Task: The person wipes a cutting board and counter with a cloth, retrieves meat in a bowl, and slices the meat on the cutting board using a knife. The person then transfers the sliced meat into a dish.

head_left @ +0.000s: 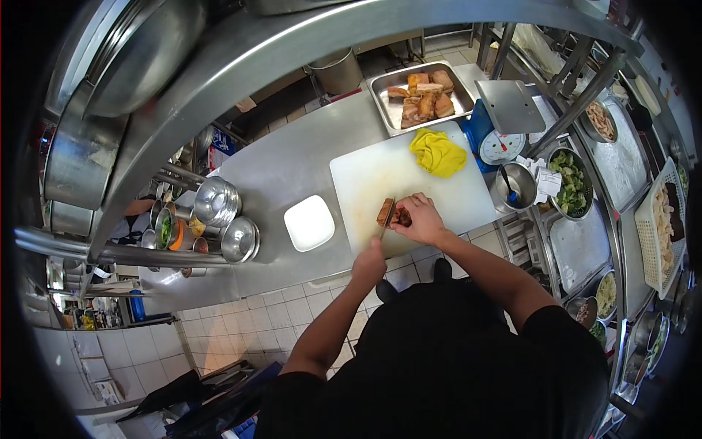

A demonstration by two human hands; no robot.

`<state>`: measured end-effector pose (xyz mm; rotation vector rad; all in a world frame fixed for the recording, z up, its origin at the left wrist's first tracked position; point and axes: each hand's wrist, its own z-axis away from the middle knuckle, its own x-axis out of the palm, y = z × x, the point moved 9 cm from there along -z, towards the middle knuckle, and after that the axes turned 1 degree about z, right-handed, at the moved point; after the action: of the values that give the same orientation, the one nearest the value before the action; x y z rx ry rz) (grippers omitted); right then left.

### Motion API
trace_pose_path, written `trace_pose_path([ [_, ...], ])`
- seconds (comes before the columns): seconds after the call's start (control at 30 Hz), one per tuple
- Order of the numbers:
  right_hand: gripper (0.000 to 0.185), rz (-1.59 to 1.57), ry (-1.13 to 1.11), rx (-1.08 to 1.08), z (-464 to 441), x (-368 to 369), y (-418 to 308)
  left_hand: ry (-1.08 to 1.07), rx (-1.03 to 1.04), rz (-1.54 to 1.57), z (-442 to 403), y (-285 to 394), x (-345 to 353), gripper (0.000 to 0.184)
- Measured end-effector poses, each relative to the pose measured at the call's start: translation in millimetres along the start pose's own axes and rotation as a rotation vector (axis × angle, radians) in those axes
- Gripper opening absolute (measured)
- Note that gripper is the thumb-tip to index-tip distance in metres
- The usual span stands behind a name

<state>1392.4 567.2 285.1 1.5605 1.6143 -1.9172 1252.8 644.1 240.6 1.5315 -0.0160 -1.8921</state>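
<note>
My left hand [370, 261] is closed on the handle of a knife [388, 216], whose blade stands against a piece of browned meat [383, 212]. My right hand [420, 220] grips the darker right part of the meat with bent fingers, beside the blade. The meat lies near the front edge of a white cutting board [365, 175]. A yellow cloth [439, 153] is bunched at the board's back right. Behind the board, a metal tray [379, 97] holds several thick browned meat chunks [428, 96].
A square white dish [309, 223] sits left of the board. At the right are a blue scale [481, 128], a metal pot [514, 183] with a utensil and a bowl of greens [571, 183]. Stacked metal bowls [217, 201] stand left. A metal shelf [292, 33] arches overhead.
</note>
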Motion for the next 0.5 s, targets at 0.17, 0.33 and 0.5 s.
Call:
trace_pose_path([
  [0.17,0.046,-0.137,0.047,-0.046,4,-25,-5,-0.102,-0.077,-0.031,23,-18,5,0.030],
  [0.33,0.033,-0.178,0.073,-0.059,33,-45,27,-0.284,-0.275,-0.077,106,-46,-9,0.028],
  [0.5,0.028,-0.221,0.150,-0.087,38,-35,29,-0.137,-0.183,0.015,89,17,-38,0.022],
])
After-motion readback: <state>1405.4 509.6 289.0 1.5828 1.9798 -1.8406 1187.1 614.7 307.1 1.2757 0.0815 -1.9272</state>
